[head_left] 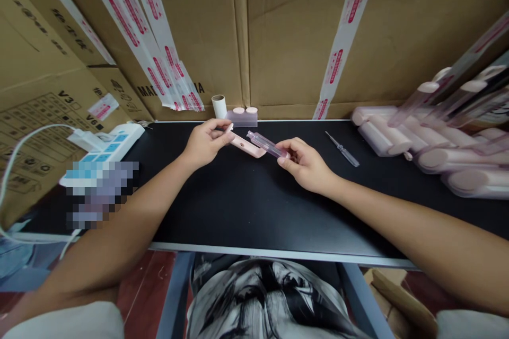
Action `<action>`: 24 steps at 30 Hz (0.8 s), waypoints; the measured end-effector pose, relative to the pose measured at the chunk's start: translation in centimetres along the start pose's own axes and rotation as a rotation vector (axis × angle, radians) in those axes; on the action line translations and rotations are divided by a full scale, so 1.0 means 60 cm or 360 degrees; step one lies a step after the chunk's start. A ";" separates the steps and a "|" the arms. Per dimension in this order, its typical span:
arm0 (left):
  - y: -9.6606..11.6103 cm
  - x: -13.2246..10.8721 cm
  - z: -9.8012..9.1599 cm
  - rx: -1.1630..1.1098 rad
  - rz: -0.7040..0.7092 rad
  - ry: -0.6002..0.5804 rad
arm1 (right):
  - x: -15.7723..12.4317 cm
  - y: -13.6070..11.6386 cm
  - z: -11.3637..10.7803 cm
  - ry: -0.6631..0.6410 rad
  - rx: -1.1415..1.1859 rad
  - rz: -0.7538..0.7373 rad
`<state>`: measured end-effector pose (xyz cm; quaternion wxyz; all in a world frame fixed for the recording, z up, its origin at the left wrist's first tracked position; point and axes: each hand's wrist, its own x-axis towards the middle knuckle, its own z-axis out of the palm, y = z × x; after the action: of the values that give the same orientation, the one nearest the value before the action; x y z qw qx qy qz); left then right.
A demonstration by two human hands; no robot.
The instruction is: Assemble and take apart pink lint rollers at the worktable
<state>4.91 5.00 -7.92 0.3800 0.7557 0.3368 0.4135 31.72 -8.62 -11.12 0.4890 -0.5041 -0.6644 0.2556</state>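
Note:
My left hand (205, 142) is closed around one end of a pink plastic handle piece (248, 146), held just above the black table (238, 206). My right hand (304, 161) pinches the end of a clear tube-like piece (265, 143). The clear piece's far end meets the pink piece between my two hands, over the back middle of the table.
A small screwdriver (342, 149) lies to the right of my right hand. Several pink rollers and clear covers (437, 132) are piled at the far right. A white paper roll (218, 106) and a clear block with two pink caps (242, 115) stand against the cardboard wall. A power strip (107, 148) sits at the left.

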 end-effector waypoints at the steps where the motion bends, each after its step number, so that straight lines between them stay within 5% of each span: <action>1: 0.003 -0.001 -0.001 -0.0042 -0.0026 -0.0014 | 0.000 0.000 0.000 -0.0001 -0.0004 -0.0003; 7: 0.018 -0.007 0.001 0.0053 -0.0160 -0.0127 | 0.001 0.007 -0.001 0.0028 -0.0102 -0.0025; 15: 0.020 -0.004 -0.002 0.1075 -0.0364 -0.0331 | 0.007 0.020 -0.004 0.0083 -0.0306 0.0174; 19: 0.024 -0.004 -0.005 0.1252 -0.0482 -0.0486 | 0.009 0.011 -0.007 0.0070 -0.0527 0.0198; 24: 0.035 0.021 -0.019 0.1347 -0.0456 -0.0294 | 0.019 0.014 -0.018 -0.0015 -0.0929 0.0208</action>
<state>4.86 5.33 -5.23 0.1195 0.8240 0.5420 0.1137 33.04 -7.44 -10.94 0.3028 -0.6639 -0.6782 0.0871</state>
